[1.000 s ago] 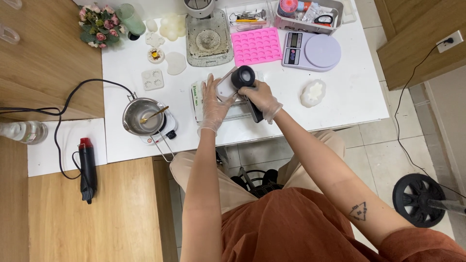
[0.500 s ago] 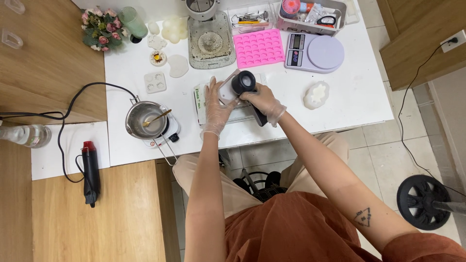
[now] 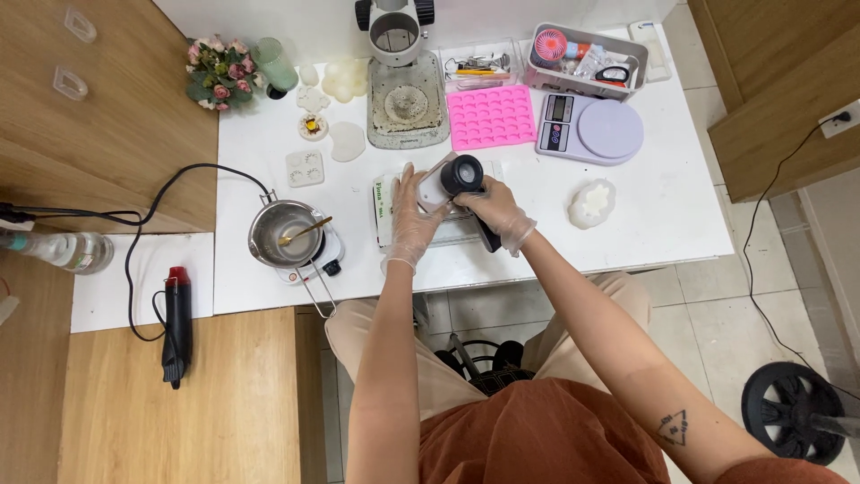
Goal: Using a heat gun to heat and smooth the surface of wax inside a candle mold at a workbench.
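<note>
White matte table [image 3: 645, 224] is carrying a pink dimpled silicone mould [image 3: 491, 116] and a lilac round-topped scale [image 3: 591, 127] at the far side. A black, round-headed heat tool [image 3: 466, 179] is sitting mid-table over a pale flat slab [image 3: 435, 184]. Right hand [image 3: 498, 211], in a clear glove, is wrapping closed around the tool's handle. Left hand [image 3: 412, 220], fingers spread, is pressing flat on the slab.
</note>
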